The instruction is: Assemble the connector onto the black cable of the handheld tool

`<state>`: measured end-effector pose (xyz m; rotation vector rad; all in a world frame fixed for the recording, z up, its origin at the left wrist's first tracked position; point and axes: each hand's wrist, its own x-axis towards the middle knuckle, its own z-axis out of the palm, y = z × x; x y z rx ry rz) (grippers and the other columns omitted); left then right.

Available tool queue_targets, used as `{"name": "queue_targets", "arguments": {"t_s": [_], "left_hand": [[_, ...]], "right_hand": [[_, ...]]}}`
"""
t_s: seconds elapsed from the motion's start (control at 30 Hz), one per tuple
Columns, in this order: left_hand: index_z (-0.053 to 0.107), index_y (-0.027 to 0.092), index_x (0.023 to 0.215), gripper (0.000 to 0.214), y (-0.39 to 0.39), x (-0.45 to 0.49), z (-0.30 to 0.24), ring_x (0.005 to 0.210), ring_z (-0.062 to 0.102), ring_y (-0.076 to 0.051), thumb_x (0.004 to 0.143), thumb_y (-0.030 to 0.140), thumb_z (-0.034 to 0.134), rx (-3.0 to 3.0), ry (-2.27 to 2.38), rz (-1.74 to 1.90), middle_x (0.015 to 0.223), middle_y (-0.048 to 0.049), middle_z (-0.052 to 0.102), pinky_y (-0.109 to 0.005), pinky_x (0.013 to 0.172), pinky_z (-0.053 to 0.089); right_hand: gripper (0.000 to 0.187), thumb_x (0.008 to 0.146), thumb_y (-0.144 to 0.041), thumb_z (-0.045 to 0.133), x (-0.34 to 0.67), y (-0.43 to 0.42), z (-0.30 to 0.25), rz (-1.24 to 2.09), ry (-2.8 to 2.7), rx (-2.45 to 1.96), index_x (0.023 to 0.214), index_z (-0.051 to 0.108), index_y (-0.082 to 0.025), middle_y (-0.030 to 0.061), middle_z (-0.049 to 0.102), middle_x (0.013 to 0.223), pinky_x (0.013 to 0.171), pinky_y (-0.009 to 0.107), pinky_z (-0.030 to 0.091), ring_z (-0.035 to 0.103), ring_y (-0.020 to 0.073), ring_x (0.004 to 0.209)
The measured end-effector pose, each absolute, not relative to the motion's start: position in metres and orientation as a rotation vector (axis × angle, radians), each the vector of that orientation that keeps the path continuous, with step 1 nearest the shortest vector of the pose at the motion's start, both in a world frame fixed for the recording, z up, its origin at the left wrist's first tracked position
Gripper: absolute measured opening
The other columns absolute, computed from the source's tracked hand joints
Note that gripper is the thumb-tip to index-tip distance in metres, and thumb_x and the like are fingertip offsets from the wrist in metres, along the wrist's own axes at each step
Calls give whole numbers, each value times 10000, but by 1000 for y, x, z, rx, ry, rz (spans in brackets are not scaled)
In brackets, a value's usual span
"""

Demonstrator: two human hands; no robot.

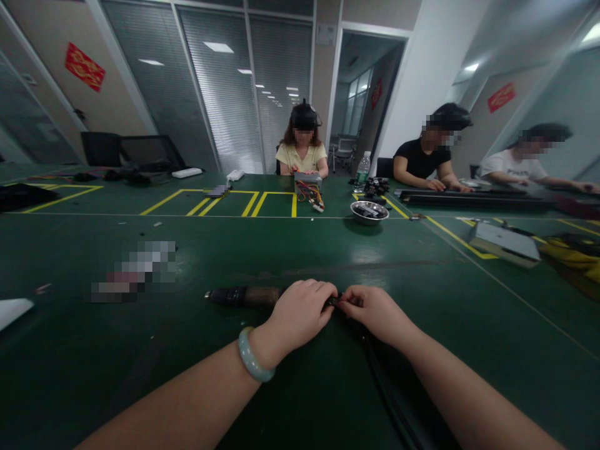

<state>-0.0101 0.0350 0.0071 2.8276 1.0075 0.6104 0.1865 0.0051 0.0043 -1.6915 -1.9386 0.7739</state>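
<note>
A dark, rod-shaped tool (237, 295) with a brownish handle lies on the green table (300, 250) just ahead of me. My left hand (300, 312), a pale jade bangle on its wrist, is closed over the tool's right end. My right hand (372, 312) meets it from the right, fingers pinched on a small dark part at that same end. A black cable (382, 381) runs from under my right hand back toward me. What exactly the fingertips grip is hidden.
A metal bowl (369, 212) sits mid-table. Across it a person works on a grey box with coloured wires (309, 187). Two more people sit at the right behind a long black device (469, 199). A water bottle (362, 172), a grey flat unit (505, 242) and yellow floor-style markings are nearby.
</note>
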Motion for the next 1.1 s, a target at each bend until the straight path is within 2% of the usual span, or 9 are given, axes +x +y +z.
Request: {"name": "queue_targets", "arguments": {"t_s": [0.23, 0.53, 0.8, 1.1], "left_hand": [[539, 212, 1048, 222, 34, -10, 5, 933, 579, -210, 850, 272, 618, 2801, 1064, 622, 967, -23, 619, -364, 835, 444], [577, 212, 955, 74, 35, -10, 8, 926, 581, -192, 885, 210, 553, 2822, 961, 617, 962, -9, 635, -350, 828, 446], [534, 205, 1054, 188, 34, -10, 6, 923, 591, -207, 878, 260, 572, 2817, 1069, 621, 957, -34, 621, -357, 826, 453], [558, 205, 952, 81, 36, -10, 4, 982, 592, -198, 875, 223, 574, 2806, 998, 664, 1028, -25, 627, -368, 892, 455]], "right_hand": [[191, 856, -360, 573, 186, 4, 5, 782, -1935, -1691, 810, 676, -206, -16, 671, 688, 538, 234, 352, 578, 128, 599], [199, 860, -363, 567, 187, 5, 4, 763, -1943, -1679, 819, 685, -208, -6, 675, 694, 555, 240, 370, 576, 135, 599], [190, 856, -357, 575, 186, 5, 5, 801, -1927, -1699, 813, 680, -205, -5, 680, 701, 548, 236, 367, 588, 136, 607], [181, 850, -350, 574, 188, 5, 3, 774, -1944, -1687, 821, 679, -205, -4, 679, 702, 555, 240, 369, 583, 136, 601]]}}
